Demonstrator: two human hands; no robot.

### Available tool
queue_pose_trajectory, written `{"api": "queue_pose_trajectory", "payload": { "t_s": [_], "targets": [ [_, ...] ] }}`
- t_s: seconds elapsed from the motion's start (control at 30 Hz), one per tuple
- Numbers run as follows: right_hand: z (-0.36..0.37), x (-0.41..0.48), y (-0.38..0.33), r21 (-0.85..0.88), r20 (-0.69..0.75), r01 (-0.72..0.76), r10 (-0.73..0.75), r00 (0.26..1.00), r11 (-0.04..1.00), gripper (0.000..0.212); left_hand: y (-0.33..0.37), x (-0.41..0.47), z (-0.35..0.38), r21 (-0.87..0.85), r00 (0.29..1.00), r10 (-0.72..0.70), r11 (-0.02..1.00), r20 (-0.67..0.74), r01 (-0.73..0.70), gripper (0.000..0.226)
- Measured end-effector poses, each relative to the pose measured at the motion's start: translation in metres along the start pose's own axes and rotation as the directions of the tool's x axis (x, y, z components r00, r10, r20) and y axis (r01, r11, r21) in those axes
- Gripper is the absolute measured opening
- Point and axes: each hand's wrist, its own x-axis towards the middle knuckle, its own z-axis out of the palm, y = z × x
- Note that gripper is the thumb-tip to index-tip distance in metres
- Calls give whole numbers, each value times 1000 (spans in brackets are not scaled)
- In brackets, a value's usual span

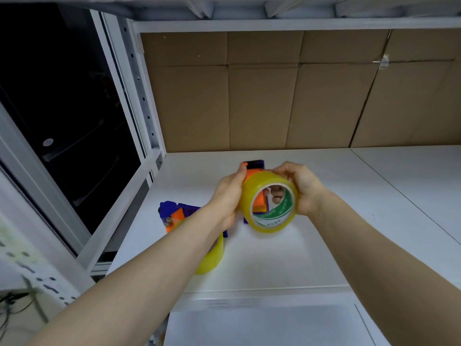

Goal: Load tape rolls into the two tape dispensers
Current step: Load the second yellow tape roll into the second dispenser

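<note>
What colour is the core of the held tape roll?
The core is white with green print; head view.

Tape roll (270, 222): glossy translucent yellow film on a green-printed paper core. Second tape roll (212, 258): same glossy film. Held tape dispenser (252, 174) and second tape dispenser (174, 214): smooth purple and orange plastic. Counter (349, 221): smooth white. Back panel (262, 108): matt brown cardboard, creased. Shelf upright (139, 83): white-painted perforated metal.

Even, bright light from above; soft shadows on the white shelf (324, 245). The left edge smears with blur, and straight lines bow outward.
</note>
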Motion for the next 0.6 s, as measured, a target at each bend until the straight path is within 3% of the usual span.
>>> {"api": "queue_pose_trajectory", "payload": {
  "t_s": [0.1,0.17,0.23,0.3,0.43,0.6],
  "targets": [
    [3,9,-2,41,-166,70,-63,984,997,27,2,-11,-2,-83,978,-15,996,208,33,61],
    [4,14,-3,41,-371,192,-163,914,981,24,0,-13,-5,-79,963,51,996,266,-31,50],
    [5,17,-2,46,-523,317,-247,816,947,25,-3,-12,-6,-61,975,99,994,200,-88,36],
    [6,17,6,19,-586,344,-269,765,939,24,-6,-10,-6,-31,982,152,988,113,-150,32],
    [18,-8,33,-20,-483,256,-233,844,967,24,-7,-10,-3,22,970,244,970,-7,-244,29],
    [36,-30,56,3,-318,354,-335,887,935,30,-14,-11,4,33,963,262,965,-62,-261,51]
  ]
}}
